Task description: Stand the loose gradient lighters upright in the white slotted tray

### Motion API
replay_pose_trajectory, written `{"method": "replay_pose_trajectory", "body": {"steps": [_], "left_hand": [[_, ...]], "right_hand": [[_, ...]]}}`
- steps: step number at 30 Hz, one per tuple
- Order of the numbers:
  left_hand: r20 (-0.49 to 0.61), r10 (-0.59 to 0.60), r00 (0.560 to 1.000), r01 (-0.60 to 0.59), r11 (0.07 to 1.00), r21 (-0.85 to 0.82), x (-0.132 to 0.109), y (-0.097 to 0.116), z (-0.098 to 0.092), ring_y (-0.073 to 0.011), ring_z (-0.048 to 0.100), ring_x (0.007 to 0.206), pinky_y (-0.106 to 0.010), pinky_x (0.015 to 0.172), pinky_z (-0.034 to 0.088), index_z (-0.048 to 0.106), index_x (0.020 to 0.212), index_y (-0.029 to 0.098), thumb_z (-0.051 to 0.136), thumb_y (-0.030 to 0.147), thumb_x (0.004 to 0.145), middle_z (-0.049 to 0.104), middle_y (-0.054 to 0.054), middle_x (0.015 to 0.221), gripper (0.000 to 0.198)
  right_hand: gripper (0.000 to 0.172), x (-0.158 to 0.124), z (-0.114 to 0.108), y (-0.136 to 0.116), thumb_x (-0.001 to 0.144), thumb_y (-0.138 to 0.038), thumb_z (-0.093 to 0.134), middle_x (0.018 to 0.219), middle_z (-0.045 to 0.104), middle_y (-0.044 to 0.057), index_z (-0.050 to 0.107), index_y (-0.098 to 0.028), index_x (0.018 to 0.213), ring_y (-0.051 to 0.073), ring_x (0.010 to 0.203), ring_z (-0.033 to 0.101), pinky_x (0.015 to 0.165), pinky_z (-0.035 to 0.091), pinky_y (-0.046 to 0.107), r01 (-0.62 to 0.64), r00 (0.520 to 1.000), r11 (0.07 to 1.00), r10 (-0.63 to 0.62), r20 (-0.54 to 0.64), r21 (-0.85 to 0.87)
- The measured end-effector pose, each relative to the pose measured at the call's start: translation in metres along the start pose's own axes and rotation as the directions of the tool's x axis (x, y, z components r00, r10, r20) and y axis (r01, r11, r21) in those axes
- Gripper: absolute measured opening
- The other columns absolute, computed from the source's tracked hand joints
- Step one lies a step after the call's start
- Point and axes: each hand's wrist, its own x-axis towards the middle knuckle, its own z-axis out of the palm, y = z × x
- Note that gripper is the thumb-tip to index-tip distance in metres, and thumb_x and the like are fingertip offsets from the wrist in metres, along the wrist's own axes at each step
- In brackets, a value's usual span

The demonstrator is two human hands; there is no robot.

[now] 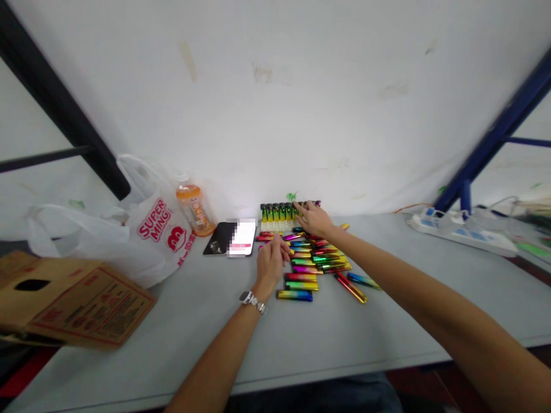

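Several shiny cigarette lighters (276,213) stand upright in a row, in a clear-looking holder (275,226) near the wall. My right hand (315,220) reaches over the right part of this row, thumb and index finger closed at the top of one lighter. It hides some of the row and holder. My left hand (272,261) rests at the left edge of a loose pile of lighters (321,258), its fingers curled in; what they hold, if anything, is hidden. The pile is in metallic red, yellow, green, blue and pink.
A tablet or phone (218,240) with a lit, blurred screen lies left of the holder. Further left are an orange drink bottle (196,207), a white plastic bag (148,241) and a cardboard box (81,298). A power strip (462,232) lies at the right.
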Motion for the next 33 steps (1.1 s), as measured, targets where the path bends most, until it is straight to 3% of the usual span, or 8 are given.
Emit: {"method": "replay_pose_trajectory", "body": {"steps": [4,7,10,16,21,26,29,33], "left_hand": [[0.010,0.010,1.000,-0.010,1.000,0.010,-0.001,-0.001,0.000,-0.0114,0.052,0.043,-0.024,0.046,0.039,0.063,0.067,0.017,0.027,0.064,0.096,0.058,-0.001,0.050,0.065],[0.012,0.014,1.000,-0.014,1.000,0.010,-0.001,-0.001,0.001,-0.0114,0.052,0.043,-0.023,0.046,0.039,0.062,0.067,0.017,0.028,0.063,0.096,0.059,-0.001,0.050,0.063],[0.019,0.012,1.000,-0.012,1.000,-0.003,-0.002,0.000,0.001,-0.0112,0.052,0.044,-0.023,0.045,0.038,0.061,0.067,0.017,0.029,0.063,0.096,0.058,-0.001,0.050,0.063],[0.011,-0.005,1.000,0.005,1.000,-0.019,-0.004,0.003,0.004,-0.0102,0.050,0.042,-0.022,0.044,0.037,0.061,0.065,0.017,0.032,0.065,0.094,0.058,-0.002,0.050,0.063],[-0.004,-0.016,1.000,0.016,1.000,-0.026,-0.004,0.004,0.004,-0.0104,0.051,0.042,-0.022,0.043,0.038,0.061,0.065,0.017,0.035,0.066,0.092,0.058,-0.001,0.049,0.063],[0.000,-0.016,1.000,0.016,1.000,-0.022,-0.005,0.006,0.003,-0.0106,0.051,0.043,-0.022,0.044,0.038,0.062,0.065,0.016,0.035,0.067,0.092,0.059,-0.002,0.051,0.063],[0.001,-0.014,1.000,0.014,0.999,-0.031,-0.005,0.008,0.003,-0.0106,0.050,0.043,-0.022,0.044,0.038,0.061,0.065,0.016,0.035,0.067,0.092,0.058,-0.002,0.051,0.064],[-0.006,-0.001,1.000,0.001,1.000,-0.030,-0.005,0.008,0.003,-0.0108,0.051,0.043,-0.022,0.044,0.038,0.062,0.065,0.016,0.034,0.066,0.092,0.059,-0.002,0.051,0.063]], "right_hand": [[0.052,-0.024,-0.009,0.003,0.098,-0.031,0.043,0.121,0.056,0.016,0.040,-0.017,0.147,0.024,0.095,0.061,0.088,0.044,0.036,0.008,0.999,0.987,-0.002,-0.038,0.158],[0.031,-0.055,-0.025,0.006,0.092,-0.023,0.048,0.108,0.059,0.010,0.062,-0.016,0.118,0.020,0.090,0.060,0.085,0.044,0.032,0.061,0.998,0.960,-0.059,-0.016,0.273],[0.021,-0.088,-0.046,0.007,0.082,-0.018,0.055,0.100,0.060,0.007,0.066,-0.018,0.100,0.018,0.086,0.059,0.078,0.043,0.028,0.109,0.986,0.941,-0.144,0.087,0.321],[0.026,-0.121,-0.067,0.004,0.073,-0.025,0.067,0.097,0.062,0.007,0.067,-0.020,0.098,0.021,0.081,0.060,0.067,0.039,0.029,0.177,0.937,0.958,-0.234,0.258,0.225],[0.006,-0.119,-0.061,0.001,0.076,-0.021,0.065,0.089,0.064,0.007,0.066,-0.020,0.082,0.020,0.073,0.059,0.061,0.035,0.029,0.178,0.930,0.972,-0.218,0.297,0.153],[0.009,-0.115,-0.061,-0.001,0.085,-0.023,0.059,0.097,0.062,0.009,0.065,-0.018,0.091,0.021,0.085,0.059,0.074,0.040,0.031,0.239,0.945,0.948,-0.277,0.172,0.212],[0.012,-0.110,-0.061,-0.004,0.092,-0.028,0.054,0.099,0.060,0.008,0.059,-0.018,0.096,0.020,0.089,0.057,0.080,0.042,0.032,0.179,0.980,0.898,-0.198,0.006,0.401],[0.021,-0.099,-0.051,-0.019,0.093,-0.042,0.053,0.080,0.060,0.000,0.050,-0.022,0.096,0.016,0.072,0.056,0.069,0.044,0.029,0.018,0.988,0.582,0.112,-0.103,0.813]]}}
